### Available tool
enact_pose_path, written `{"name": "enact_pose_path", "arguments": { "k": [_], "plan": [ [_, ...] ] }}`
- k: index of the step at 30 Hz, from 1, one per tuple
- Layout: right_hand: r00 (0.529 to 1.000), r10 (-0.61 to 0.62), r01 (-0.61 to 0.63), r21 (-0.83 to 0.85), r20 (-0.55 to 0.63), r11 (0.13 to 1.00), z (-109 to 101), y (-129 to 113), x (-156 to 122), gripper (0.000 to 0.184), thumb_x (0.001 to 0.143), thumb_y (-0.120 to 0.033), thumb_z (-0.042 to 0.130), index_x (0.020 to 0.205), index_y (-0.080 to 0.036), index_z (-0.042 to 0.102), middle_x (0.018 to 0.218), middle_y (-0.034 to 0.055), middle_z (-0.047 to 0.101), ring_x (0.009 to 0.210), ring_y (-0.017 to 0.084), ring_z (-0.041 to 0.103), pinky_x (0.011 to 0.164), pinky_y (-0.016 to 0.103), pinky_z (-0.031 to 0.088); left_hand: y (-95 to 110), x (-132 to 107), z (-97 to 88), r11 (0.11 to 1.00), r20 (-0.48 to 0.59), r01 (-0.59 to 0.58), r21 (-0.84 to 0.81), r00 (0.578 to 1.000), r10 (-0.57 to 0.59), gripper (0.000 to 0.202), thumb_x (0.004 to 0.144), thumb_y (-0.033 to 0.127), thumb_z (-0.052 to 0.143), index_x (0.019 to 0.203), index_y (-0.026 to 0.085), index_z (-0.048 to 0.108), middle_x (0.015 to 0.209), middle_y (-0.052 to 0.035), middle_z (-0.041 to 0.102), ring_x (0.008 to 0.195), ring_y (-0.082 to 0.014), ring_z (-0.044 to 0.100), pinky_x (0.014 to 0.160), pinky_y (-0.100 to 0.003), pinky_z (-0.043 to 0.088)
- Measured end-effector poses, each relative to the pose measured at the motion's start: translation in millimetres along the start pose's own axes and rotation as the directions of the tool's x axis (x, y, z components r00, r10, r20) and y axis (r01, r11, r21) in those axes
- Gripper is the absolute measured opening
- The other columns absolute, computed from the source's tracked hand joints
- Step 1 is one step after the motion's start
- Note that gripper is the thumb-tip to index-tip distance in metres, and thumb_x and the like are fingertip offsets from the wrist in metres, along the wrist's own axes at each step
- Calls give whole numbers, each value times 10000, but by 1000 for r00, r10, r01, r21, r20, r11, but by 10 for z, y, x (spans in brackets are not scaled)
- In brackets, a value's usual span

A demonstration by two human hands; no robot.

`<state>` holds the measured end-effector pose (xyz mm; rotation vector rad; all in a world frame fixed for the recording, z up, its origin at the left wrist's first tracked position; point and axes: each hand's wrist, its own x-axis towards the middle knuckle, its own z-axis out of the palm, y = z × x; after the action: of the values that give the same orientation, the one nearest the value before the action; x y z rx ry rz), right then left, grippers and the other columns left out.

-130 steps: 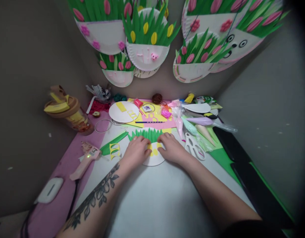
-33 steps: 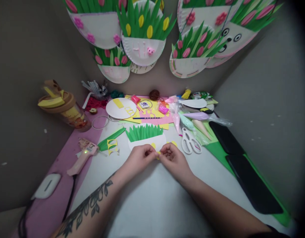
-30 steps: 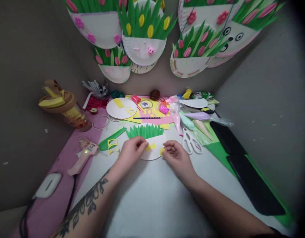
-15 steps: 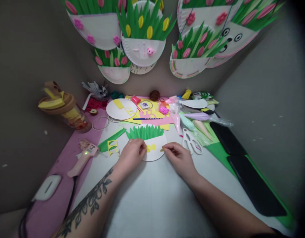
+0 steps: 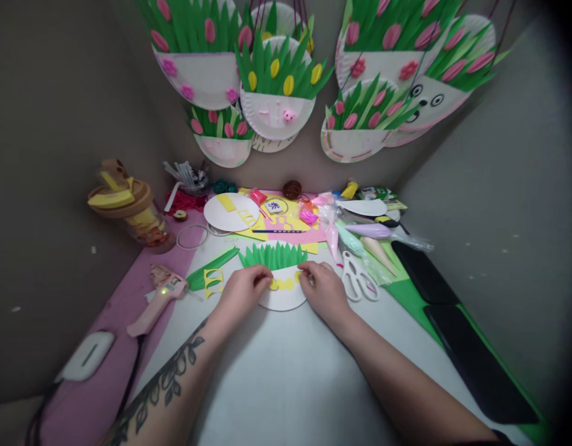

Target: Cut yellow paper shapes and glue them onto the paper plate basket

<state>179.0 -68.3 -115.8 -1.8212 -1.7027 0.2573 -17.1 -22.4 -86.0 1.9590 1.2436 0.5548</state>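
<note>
A white paper plate (image 5: 282, 301) with a fringe of green paper grass (image 5: 274, 255) lies on the table between my hands. Small yellow paper cutouts (image 5: 286, 284) form a row across its white lower half. My left hand (image 5: 244, 288) is closed at the plate's left side, thumb and fingertips pinching the leftmost yellow piece. On the opposite side, my right hand (image 5: 325, 288) has its fingers curled together over a yellow piece near the right rim, partly hiding it. White-handled scissors (image 5: 356, 279) lie just right of my right hand.
A pink glue gun (image 5: 163, 297), green paper strips (image 5: 212, 270) and a yellow paper offcut (image 5: 214, 283) lie to the left. A lidded cup (image 5: 132, 210) stands behind them. Clay bags (image 5: 351, 238) and black slabs (image 5: 476, 359) occupy the right. Decorated plates (image 5: 279, 111) hang on the wall.
My right hand has brought a yellow piece from beyond the plate's right edge onto the plate. My left hand has shifted slightly left. The view has tilted up a little.
</note>
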Motion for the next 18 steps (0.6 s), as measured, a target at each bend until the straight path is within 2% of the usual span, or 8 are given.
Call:
{"name": "enact_pose_path", "arguments": {
  "k": [4,7,10,13,18],
  "plan": [
    [994,-105,102,-62,-43,993,-32,-26,-24,192,811,-125,504,929,-199,636,855,74,661,875,259,557,758,380,454,1,13,15,990,9,22,-136,1000,-21,133,776,246,525,822,184,632,776,-25,685,724,-163,616,637,-243,426],
    [981,-158,167,81,-111,983,-98,-87,-106,123,821,-142,520,878,-209,607,847,61,644,853,236,566,764,365,459,43,13,21,952,48,61,-300,998,-49,104,744,260,567,807,178,562,704,0,627,663,-136,584,606,-226,421],
    [970,-229,243,224,-83,944,-133,-161,-223,130,831,-141,521,920,-217,577,851,45,639,776,200,572,703,332,474,103,-5,26,913,100,87,-399,994,-51,134,721,268,597,786,179,521,663,30,568,604,-104,535,566,-206,392],
    [938,-338,347,245,-80,905,-123,-204,-304,202,840,-107,493,988,-226,561,891,59,638,814,206,578,719,349,480,148,-29,47,885,148,109,-453,988,-46,129,724,249,592,795,177,512,669,37,544,591,-89,510,549,-199,380],
    [881,-465,470,256,-83,845,-101,-219,-327,233,854,-52,466,930,-236,586,831,41,640,800,193,565,726,348,486,189,-54,111,844,189,118,-524,982,-20,155,722,216,604,840,164,517,696,42,531,614,-77,505,570,-198,396]
  ]
}}
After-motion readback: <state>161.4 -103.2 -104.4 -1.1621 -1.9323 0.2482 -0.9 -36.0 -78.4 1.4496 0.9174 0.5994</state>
